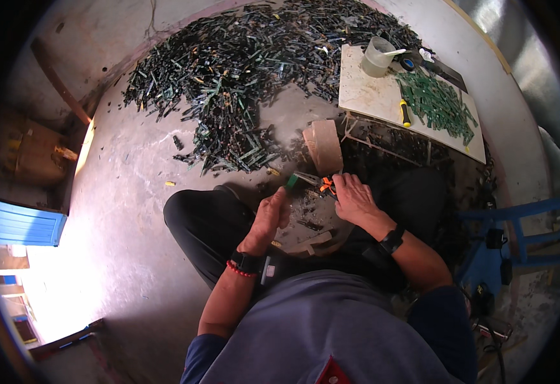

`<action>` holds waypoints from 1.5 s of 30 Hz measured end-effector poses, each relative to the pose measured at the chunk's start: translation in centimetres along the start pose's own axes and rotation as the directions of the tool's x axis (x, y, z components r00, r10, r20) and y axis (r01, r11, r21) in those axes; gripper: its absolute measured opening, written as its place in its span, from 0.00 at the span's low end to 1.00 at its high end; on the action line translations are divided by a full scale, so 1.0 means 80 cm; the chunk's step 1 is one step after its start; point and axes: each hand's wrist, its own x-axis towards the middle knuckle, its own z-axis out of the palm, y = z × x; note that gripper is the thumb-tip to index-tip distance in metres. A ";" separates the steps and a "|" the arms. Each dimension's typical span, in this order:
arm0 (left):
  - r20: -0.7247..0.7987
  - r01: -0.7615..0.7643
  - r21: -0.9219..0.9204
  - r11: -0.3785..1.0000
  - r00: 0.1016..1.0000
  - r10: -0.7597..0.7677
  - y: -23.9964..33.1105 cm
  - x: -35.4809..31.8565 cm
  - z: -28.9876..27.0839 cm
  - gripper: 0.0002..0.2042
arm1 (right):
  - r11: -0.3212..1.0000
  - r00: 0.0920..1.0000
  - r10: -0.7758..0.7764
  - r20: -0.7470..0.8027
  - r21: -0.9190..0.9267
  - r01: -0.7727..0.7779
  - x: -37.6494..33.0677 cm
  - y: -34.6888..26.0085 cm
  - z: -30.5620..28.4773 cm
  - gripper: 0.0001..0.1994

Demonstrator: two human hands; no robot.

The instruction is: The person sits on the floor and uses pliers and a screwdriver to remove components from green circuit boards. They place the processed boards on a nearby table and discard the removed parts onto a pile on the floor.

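Note:
Between the fingers of my left hand [269, 219] is a small green circuit board strip [292, 181]. My right hand [355, 200] is closed around a pair of pliers [308, 178] with orange and black handles. The plier jaws reach left to the green strip and seem to touch it; whether they bite on it is too small to tell. Both hands are above a round, debris-strewn surface [312, 221] between my legs. Just beyond the pliers stands a tan block [323, 147].
A large heap of dark and green strips [241, 83] covers the far floor. At the right, a low white table [357, 89] bears green boards [440, 105], a yellow-black screwdriver [405, 114], a clear plastic jug [377, 59] and a roll of tape [408, 64]. Blue plastic furniture [517, 237] stands right.

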 end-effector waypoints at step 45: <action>-0.089 0.097 -0.244 0.965 0.989 -0.122 -0.007 0.017 -0.001 0.25 | 0.993 0.994 -0.110 -0.010 0.038 0.111 -0.005 -0.027 -0.004 0.28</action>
